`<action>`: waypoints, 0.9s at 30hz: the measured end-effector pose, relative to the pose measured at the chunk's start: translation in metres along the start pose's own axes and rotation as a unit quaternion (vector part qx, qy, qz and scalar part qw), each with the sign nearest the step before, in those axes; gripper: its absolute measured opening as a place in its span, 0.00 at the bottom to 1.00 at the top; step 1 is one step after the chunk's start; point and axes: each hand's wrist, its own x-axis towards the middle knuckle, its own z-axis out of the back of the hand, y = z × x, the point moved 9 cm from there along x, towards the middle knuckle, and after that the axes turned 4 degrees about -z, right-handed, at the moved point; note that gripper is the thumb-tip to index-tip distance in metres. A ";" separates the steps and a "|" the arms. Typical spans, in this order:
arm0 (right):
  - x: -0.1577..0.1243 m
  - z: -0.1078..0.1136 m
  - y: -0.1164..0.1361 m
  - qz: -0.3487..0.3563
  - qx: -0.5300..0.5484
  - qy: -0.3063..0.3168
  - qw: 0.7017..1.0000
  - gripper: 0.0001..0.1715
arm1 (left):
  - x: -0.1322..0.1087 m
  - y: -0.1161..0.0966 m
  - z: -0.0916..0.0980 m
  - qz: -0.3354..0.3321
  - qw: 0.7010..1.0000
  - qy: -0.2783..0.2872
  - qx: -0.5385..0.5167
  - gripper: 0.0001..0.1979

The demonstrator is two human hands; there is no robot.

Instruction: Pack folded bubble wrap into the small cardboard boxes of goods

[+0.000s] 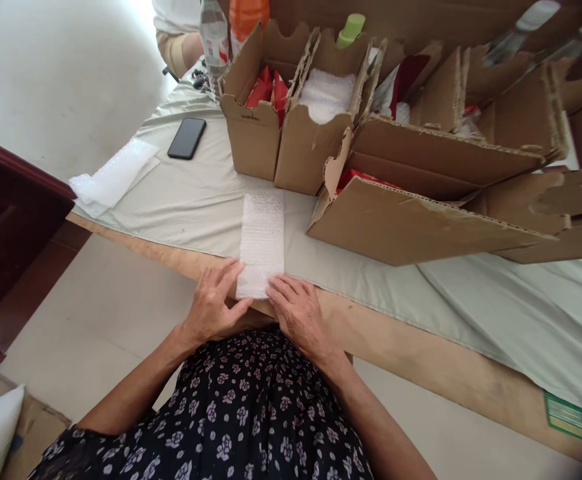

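Observation:
A flat white bubble-wrap sleeve [263,240] lies lengthwise on the cloth-covered table, its near end reaching the bare wooden edge. My left hand [215,300] rests at the sleeve's lower left side, thumb and fingers spread, fingertips touching its border. At the lower right corner, my right hand [298,308] lies flat, palm down, with its fingertips on the sleeve. Neither hand grips anything. Whatever may be inside the sleeve cannot be made out.
More bubble wrap [115,177] and a black phone [187,139] lie to the left. Several cardboard boxes [253,143] holding red packets and wrapped items stand behind and right. Bottles [214,40] stand at the back, near a person's arm [189,52].

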 end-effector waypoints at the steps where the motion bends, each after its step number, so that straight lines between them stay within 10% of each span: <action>1: 0.002 0.000 -0.001 -0.002 0.010 -0.004 1.000 0.14 | -0.001 -0.007 0.002 -0.029 0.999 0.006 -0.014 0.23; 11: 0.010 0.029 -0.021 -0.086 0.051 -0.104 0.990 0.13 | 0.013 0.015 -0.021 0.075 0.994 0.001 -0.077 0.10; 17: 0.009 0.008 -0.006 0.006 0.010 -0.023 1.000 0.13 | 0.016 0.018 -0.018 0.069 0.997 -0.019 -0.032 0.11; 27: 0.016 0.005 -0.030 -0.084 0.110 -0.008 0.990 0.17 | 0.012 0.008 -0.011 0.008 0.997 0.008 -0.079 0.10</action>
